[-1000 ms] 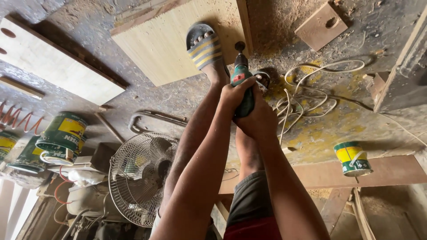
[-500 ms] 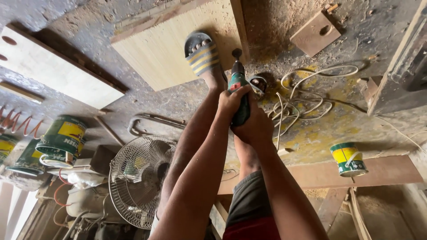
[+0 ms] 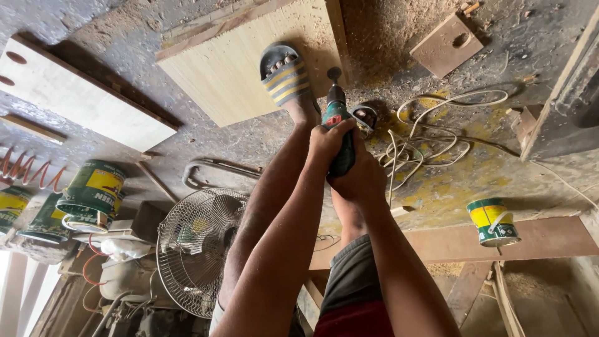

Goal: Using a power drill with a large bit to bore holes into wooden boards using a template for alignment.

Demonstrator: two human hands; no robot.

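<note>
1. Both hands are wrapped around the green power drill (image 3: 340, 134), left hand (image 3: 327, 140) high on the body, right hand (image 3: 362, 178) clamped lower down.
2. Drill bit points at the edge of the pale wooden board (image 3: 237, 62) lying on the dusty floor (image 3: 125, 31).
3. A striped sandal (image 3: 284, 75) presses on that board, just beside the drill.
4. White cable (image 3: 437, 134) lies looped nearby; a green-and-yellow paint can (image 3: 493, 221) stands well apart.
</note>
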